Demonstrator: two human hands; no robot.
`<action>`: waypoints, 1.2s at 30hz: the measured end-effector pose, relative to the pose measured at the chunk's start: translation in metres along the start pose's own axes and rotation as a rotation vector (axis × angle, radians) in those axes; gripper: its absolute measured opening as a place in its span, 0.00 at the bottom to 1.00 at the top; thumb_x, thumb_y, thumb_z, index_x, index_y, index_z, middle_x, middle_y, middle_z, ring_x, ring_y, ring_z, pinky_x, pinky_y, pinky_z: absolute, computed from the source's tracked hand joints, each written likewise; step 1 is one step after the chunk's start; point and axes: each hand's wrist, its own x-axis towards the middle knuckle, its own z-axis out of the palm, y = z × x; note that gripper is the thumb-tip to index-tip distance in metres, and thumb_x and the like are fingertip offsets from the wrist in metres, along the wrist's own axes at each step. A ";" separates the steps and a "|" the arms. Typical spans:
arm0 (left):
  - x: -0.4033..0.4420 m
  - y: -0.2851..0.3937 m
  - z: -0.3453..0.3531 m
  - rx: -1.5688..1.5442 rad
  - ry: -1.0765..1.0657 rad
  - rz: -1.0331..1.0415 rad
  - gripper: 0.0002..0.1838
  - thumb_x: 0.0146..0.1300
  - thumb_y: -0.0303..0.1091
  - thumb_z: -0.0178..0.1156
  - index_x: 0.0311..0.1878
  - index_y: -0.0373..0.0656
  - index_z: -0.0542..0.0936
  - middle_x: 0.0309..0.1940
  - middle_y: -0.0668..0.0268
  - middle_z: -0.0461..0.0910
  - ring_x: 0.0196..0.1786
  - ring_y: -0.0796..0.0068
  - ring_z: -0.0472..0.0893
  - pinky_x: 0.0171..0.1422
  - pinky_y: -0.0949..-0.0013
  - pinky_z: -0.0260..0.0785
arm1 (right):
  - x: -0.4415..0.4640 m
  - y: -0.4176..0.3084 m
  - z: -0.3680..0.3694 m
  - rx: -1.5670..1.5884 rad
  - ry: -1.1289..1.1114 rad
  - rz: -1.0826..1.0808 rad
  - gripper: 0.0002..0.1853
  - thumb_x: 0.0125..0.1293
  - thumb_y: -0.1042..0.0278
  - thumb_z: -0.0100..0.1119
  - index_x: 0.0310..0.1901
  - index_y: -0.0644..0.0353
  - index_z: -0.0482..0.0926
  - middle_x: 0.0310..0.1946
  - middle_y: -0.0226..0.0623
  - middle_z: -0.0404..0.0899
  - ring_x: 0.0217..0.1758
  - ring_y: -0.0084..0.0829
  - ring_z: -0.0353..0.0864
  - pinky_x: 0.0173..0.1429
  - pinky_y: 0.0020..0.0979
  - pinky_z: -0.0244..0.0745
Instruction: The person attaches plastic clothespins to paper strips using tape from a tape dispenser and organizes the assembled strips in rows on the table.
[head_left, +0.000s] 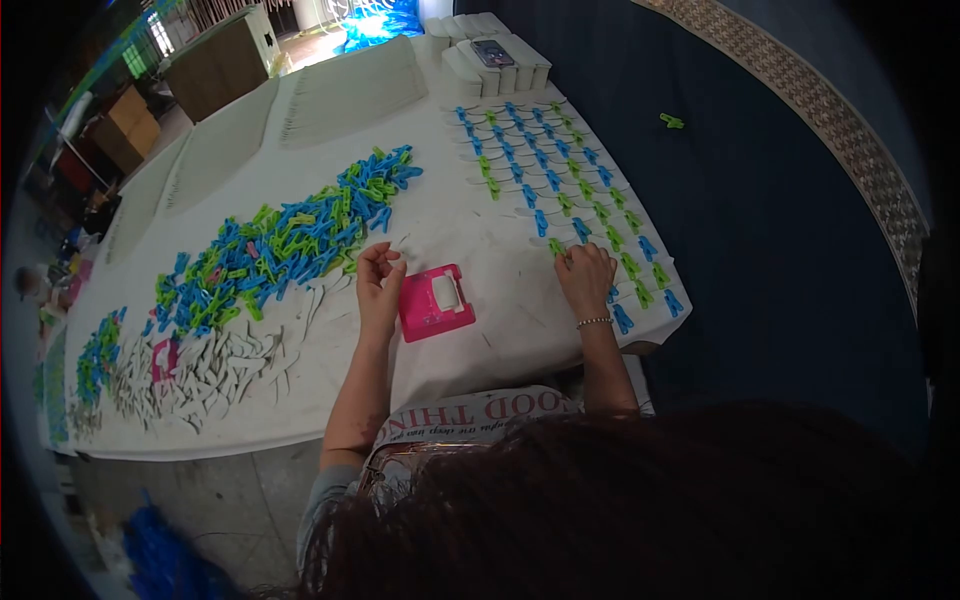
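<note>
My right hand (587,277), with a beaded bracelet at the wrist, has its fingers closed at a green clothespin (556,246) at the near end of the laid-out rows. Blue and green clothespins (541,222) lie there in lines, joined by thin pale strips. My left hand (379,285) is raised just left of a pink dispenser (421,317) with a white roll (446,293) in it. Its thumb and fingers are curled together; whatever they pinch is too small to make out.
A long heap of blue and green clothespins (290,240) lies left, with loose pale strips (225,370) in front. A phone (491,53) rests on white stacked bundles (497,75) at the back. One green clothespin (671,121) lies on the dark surface beyond the table's right edge.
</note>
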 end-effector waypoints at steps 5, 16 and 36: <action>0.001 -0.001 -0.001 -0.002 0.002 -0.009 0.21 0.62 0.25 0.61 0.58 0.40 0.70 0.45 0.69 0.73 0.37 0.86 0.67 0.46 0.80 0.63 | 0.006 -0.011 -0.008 -0.036 0.129 -0.056 0.11 0.58 0.58 0.66 0.33 0.56 0.83 0.31 0.34 0.78 0.44 0.37 0.74 0.52 0.40 0.62; 0.004 -0.001 -0.006 -0.013 0.033 -0.008 0.20 0.62 0.26 0.61 0.57 0.40 0.70 0.44 0.69 0.73 0.38 0.85 0.68 0.48 0.79 0.64 | 0.054 -0.020 0.033 -0.059 0.073 -0.237 0.05 0.58 0.67 0.59 0.27 0.54 0.83 0.29 0.33 0.82 0.40 0.36 0.76 0.49 0.39 0.62; 0.020 0.022 -0.113 1.226 0.014 0.166 0.21 0.59 0.37 0.64 0.55 0.40 0.77 0.53 0.57 0.77 0.52 0.55 0.76 0.55 0.59 0.68 | 0.034 -0.064 0.011 0.293 0.265 -0.436 0.10 0.56 0.68 0.66 0.41 0.54 0.83 0.35 0.30 0.76 0.41 0.36 0.75 0.50 0.39 0.64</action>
